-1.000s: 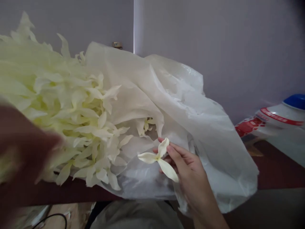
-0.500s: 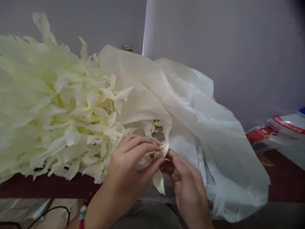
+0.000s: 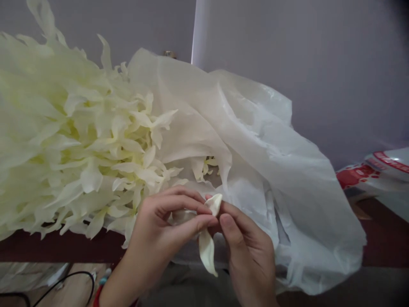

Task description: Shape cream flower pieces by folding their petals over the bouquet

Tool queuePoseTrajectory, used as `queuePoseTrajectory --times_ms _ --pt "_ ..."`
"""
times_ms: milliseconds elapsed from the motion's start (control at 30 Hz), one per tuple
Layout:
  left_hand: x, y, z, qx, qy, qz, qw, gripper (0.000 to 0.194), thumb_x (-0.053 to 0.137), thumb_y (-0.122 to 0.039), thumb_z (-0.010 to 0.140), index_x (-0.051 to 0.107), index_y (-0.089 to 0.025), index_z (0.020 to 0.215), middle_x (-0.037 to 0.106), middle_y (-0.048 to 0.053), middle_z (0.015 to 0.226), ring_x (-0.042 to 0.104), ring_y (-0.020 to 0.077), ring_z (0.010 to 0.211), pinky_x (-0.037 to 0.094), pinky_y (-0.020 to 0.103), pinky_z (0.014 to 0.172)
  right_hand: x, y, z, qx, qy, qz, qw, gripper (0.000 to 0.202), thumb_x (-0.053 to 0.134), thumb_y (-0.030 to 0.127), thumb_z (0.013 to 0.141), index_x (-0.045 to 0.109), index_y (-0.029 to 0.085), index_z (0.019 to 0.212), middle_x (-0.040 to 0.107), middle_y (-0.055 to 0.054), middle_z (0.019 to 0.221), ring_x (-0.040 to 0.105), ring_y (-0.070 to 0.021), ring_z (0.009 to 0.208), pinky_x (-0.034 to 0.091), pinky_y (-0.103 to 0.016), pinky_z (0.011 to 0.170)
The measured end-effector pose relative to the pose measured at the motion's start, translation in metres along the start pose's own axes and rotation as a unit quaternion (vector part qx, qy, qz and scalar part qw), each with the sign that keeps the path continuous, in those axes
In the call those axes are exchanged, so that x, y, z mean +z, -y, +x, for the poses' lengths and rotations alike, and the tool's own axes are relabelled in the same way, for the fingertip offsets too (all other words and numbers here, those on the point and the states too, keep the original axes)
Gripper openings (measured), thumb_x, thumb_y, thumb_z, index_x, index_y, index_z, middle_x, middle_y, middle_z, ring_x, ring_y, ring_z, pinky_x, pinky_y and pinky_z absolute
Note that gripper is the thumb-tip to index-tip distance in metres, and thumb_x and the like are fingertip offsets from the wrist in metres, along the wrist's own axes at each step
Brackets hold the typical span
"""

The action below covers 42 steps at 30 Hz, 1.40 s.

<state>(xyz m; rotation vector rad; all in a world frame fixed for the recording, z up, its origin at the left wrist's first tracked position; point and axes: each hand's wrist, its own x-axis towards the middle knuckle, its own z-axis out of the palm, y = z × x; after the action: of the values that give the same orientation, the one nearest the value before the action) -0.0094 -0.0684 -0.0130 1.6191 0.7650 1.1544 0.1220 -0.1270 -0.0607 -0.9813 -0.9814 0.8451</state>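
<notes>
Between my hands is a creamy white flower (image 3: 207,252), with one petal hanging down and another curling up. My left hand (image 3: 162,232) pinches an upper petal between thumb and fingertips. From the other side, my right hand (image 3: 247,245) has its thumb and fingers closed on the flower's middle, which is mostly hidden. To the left spreads a large heap of similar pale flowers (image 3: 92,149). Behind and to the right of my hands lies a crumpled white plastic bag (image 3: 255,145), and a few small yellowish flower parts (image 3: 209,164) show at its opening.
A dark red table edge (image 3: 64,247) runs below the flowers. At the right lies a white and red printed package (image 3: 361,175). A black cable (image 3: 70,275) loops at the lower left. A grey wall (image 3: 303,55) stands behind.
Both hands have shifted slightly down and toward me with the flower between them. The left fingers now pinch nearer the upper petal, and the right thumb has come up against the flower.
</notes>
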Motion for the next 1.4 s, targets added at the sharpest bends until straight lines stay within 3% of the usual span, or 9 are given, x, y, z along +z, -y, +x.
queuePoseTrajectory --times_ms 167,400,533,667,867,967,1200,1400 --pt "-0.004 -0.001 -0.002 -0.023 0.018 -0.021 0.999 0.017 0.084 -0.012 0.078 0.084 -0.029 0.077 0.078 -0.003 0.084 0.073 0.0077 0.078 0.057 0.010 0.070 0.004 0.002 0.000 -0.007 -0.006 -0.014 1.000 0.020 0.066 0.034 0.099 0.080 0.043 0.112 0.081 0.004 0.086 0.068 -0.0089 0.063 0.056 -0.012 0.058" --pt "-0.006 0.002 0.002 0.000 0.045 0.002 0.999 0.014 0.079 -0.011 0.084 0.082 -0.024 0.079 0.078 -0.002 0.086 0.073 0.0087 0.081 0.057 0.013 0.073 0.003 0.001 0.000 -0.033 -0.020 -0.043 0.998 0.019 0.068 0.030 0.098 0.081 0.040 0.108 0.072 0.007 0.069 0.063 -0.0061 0.057 0.053 -0.008 0.055" --pt "-0.005 -0.001 0.001 0.078 0.062 0.101 0.990 0.012 0.071 -0.011 0.090 0.076 -0.018 0.082 0.074 -0.002 0.085 0.069 0.0066 0.081 0.054 0.012 0.075 0.003 0.002 -0.001 -0.077 -0.024 -0.113 0.990 0.024 0.063 0.023 0.099 0.079 0.038 0.109 0.075 0.007 0.074 0.066 -0.0068 0.057 0.055 -0.009 0.056" --pt "-0.001 -0.003 -0.005 0.185 0.036 0.233 0.954 0.011 0.065 -0.006 0.092 0.067 -0.016 0.090 0.070 -0.003 0.092 0.063 0.0053 0.090 0.049 0.013 0.085 0.002 0.001 -0.001 -0.126 -0.038 -0.184 0.974 0.026 0.062 0.016 0.098 0.076 0.035 0.108 0.081 0.006 0.087 0.073 -0.0074 0.065 0.058 -0.009 0.063" --pt "0.001 -0.003 -0.008 0.222 0.034 0.303 0.926 0.013 0.060 -0.005 0.095 0.061 -0.018 0.095 0.065 0.000 0.106 0.057 0.0095 0.105 0.042 0.022 0.099 0.006 0.001 -0.001 -0.169 -0.104 -0.249 0.948 0.020 0.064 0.014 0.092 0.076 0.027 0.101 0.084 0.005 0.088 0.079 -0.0098 0.069 0.061 -0.010 0.069" --pt "0.002 -0.002 -0.008 0.245 0.022 0.318 0.916 0.015 0.059 -0.002 0.093 0.061 -0.017 0.097 0.060 0.002 0.108 0.055 0.0112 0.106 0.042 0.025 0.098 0.010 0.003 0.000 -0.159 -0.134 -0.250 0.946 0.016 0.066 0.015 0.091 0.077 0.025 0.096 0.083 0.005 0.079 0.077 -0.0089 0.061 0.060 -0.008 0.064" --pt "0.007 0.007 -0.010 0.275 0.009 0.306 0.911 0.016 0.058 0.001 0.091 0.060 -0.013 0.098 0.061 0.004 0.104 0.058 0.0108 0.098 0.048 0.024 0.091 0.014 0.003 0.003 -0.098 -0.120 -0.173 0.973 0.015 0.064 0.013 0.090 0.077 0.022 0.091 0.083 0.001 0.076 0.078 -0.0122 0.058 0.061 -0.011 0.058" --pt "0.005 0.012 -0.014 0.274 0.019 0.330 0.903 0.016 0.057 0.000 0.094 0.060 -0.013 0.102 0.063 0.006 0.106 0.059 0.0132 0.098 0.049 0.024 0.091 0.018 0.000 0.003 -0.098 -0.148 -0.192 0.965 0.014 0.062 0.014 0.088 0.076 0.019 0.087 0.082 -0.001 0.072 0.078 -0.0130 0.056 0.062 -0.012 0.057"
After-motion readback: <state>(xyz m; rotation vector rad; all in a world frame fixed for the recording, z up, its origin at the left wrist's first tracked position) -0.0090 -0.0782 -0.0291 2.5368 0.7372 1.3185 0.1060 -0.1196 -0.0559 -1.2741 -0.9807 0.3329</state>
